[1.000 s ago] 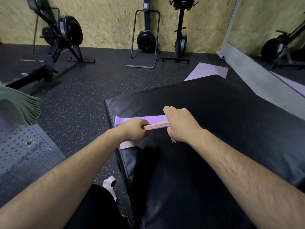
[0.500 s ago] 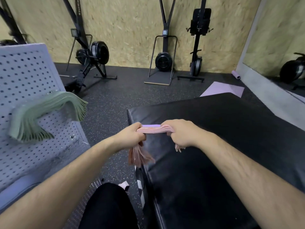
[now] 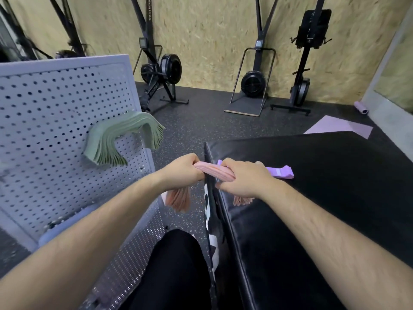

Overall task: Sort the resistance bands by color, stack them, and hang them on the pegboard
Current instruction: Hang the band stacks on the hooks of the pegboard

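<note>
With fingers of the left hand [image 3: 183, 171] and the right hand [image 3: 243, 180] clamped on the pink band stack [image 3: 214, 172], held in air between pegboard [image 3: 55, 97] and black mat [image 3: 324, 198], keep both ends even, then drape by the middle beside the green band stack [image 3: 116, 139].

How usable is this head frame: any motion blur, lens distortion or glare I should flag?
Head view: strong wide-angle bending, plain in the pegboard edges; slight motion smear at the far left and across the wall; the left hand, right hand and the pink bands they grip read clearly enough; lighting even, only a dull sheen on the black mat, no harsh glare.
</note>
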`<state>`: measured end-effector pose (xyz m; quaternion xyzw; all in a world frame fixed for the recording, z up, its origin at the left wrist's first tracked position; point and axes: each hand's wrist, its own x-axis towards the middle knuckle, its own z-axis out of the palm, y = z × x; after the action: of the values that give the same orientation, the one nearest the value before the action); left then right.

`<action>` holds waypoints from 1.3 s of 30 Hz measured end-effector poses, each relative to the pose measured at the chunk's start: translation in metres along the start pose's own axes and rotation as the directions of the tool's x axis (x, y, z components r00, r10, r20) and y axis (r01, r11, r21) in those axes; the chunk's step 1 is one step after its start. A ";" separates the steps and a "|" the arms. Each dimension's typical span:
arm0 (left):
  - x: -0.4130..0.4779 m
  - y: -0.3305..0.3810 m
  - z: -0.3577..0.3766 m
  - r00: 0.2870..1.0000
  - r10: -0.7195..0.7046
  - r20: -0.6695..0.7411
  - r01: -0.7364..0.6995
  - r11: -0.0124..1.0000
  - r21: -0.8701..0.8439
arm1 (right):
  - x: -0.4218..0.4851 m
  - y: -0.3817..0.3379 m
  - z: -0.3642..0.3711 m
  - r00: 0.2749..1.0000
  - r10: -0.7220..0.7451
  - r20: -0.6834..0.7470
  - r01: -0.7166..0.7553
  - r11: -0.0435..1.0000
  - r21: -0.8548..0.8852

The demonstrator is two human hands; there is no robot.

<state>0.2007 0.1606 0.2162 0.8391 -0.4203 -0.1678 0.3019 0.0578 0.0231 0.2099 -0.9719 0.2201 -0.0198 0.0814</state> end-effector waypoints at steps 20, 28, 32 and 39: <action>-0.081 -0.131 0.001 0.987 -0.155 -0.049 0.160 0.979 0.127 | 0.058 -0.074 0.055 0.957 -0.219 0.192 0.202 0.974 0.104; -0.070 -0.154 -0.034 0.967 -0.244 -0.071 0.250 0.964 0.090 | 0.105 -0.103 0.072 0.951 -0.283 0.122 0.277 0.959 0.058; -0.055 -0.168 -0.046 0.953 -0.294 -0.069 0.298 0.952 0.068 | 0.128 -0.113 0.081 0.952 -0.290 0.094 0.290 0.957 0.014; -0.032 -0.189 -0.048 0.928 -0.362 -0.090 0.360 0.932 -0.033 | 0.169 -0.118 0.101 0.951 -0.305 0.045 0.306 0.952 -0.005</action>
<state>0.3213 0.2919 0.1312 0.9066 -0.2426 -0.1840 0.2923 0.2679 0.0699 0.1308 -0.9949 0.0654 -0.0098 0.0765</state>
